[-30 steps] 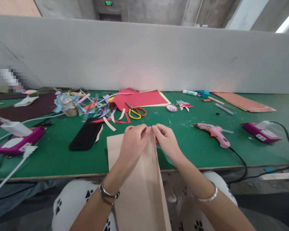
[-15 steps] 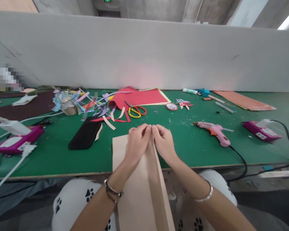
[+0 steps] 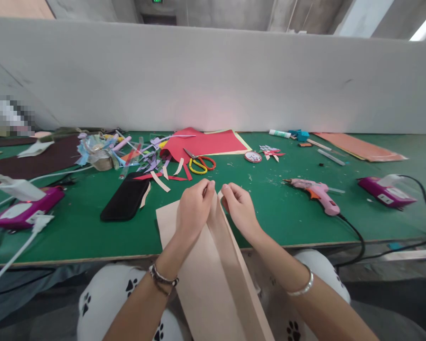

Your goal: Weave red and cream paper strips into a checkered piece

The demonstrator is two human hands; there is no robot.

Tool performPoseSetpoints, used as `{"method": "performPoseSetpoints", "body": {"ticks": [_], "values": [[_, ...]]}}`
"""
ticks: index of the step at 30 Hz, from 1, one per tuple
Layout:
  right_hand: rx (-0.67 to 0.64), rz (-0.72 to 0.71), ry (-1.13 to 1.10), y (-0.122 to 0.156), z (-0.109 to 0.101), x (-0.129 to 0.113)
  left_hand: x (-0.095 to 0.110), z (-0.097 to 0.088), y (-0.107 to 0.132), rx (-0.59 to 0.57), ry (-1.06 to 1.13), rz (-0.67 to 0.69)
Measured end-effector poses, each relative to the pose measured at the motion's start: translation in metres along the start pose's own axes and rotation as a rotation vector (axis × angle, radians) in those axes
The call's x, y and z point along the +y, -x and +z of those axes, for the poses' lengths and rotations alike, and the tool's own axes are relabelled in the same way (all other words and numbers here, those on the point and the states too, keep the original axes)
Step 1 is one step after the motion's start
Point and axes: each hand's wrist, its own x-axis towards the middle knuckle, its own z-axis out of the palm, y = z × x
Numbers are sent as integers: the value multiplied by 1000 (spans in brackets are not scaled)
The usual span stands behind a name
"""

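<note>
A long sheet of light brown paper (image 3: 202, 279) runs from my lap up onto the green table (image 3: 287, 213), with a lengthwise fold down its right side. My left hand (image 3: 192, 210) pinches the top edge of the paper at the fold, fingers closed. My right hand (image 3: 238, 208) pinches the same top edge just to the right of it, fingers closed on the folded flap. The two hands nearly touch. A bracelet sits on each wrist.
Yellow and orange scissors (image 3: 200, 163) lie on red paper (image 3: 206, 142) behind my hands. A black phone (image 3: 126, 199) is to the left, a pink glue gun (image 3: 314, 189) to the right. Paper scraps (image 3: 128, 154), purple power boxes (image 3: 24, 210) and cables lie around.
The paper has swung so its lower end points further right and the top left corner has shifted left. My hands stay pinched at the top edge and have moved slightly apart.
</note>
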Motion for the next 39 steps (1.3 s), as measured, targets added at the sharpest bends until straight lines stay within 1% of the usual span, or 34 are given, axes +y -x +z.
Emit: {"method": "performPoseSetpoints", "body": {"ticks": [4, 7, 9, 11, 14, 16, 21, 25, 31, 34, 39], "values": [[-129, -43, 87, 1, -3, -2, -2, -3, 2, -7, -201, 30], [-176, -89, 211, 1, -6, -3, 1, -8, 1, -28, -244, 44], [-201, -105, 246, 0, -8, -2, 4, -13, 0, -60, -225, 31], [-207, -97, 229, -2, -10, -2, 5, -20, -2, -143, -154, 2], [-209, -34, 166, -4, -11, -4, 2, -31, -6, -297, -18, -26], [-216, 12, 126, -4, -11, -7, -1, -35, -8, -339, 25, -17], [-162, 58, 77, 0, -7, -13, -3, -36, -9, -316, 17, 55], [-138, 92, 34, 1, -6, -13, -1, -37, -9, -306, -9, 75], [-110, 141, -46, -1, -6, -8, 0, -42, -9, -211, -41, 82], [-164, 80, -10, -2, -8, -5, -1, -43, -8, -191, -61, 74], [-251, -47, 234, 0, -14, -6, -2, -43, -8, -165, -83, 71]]}}
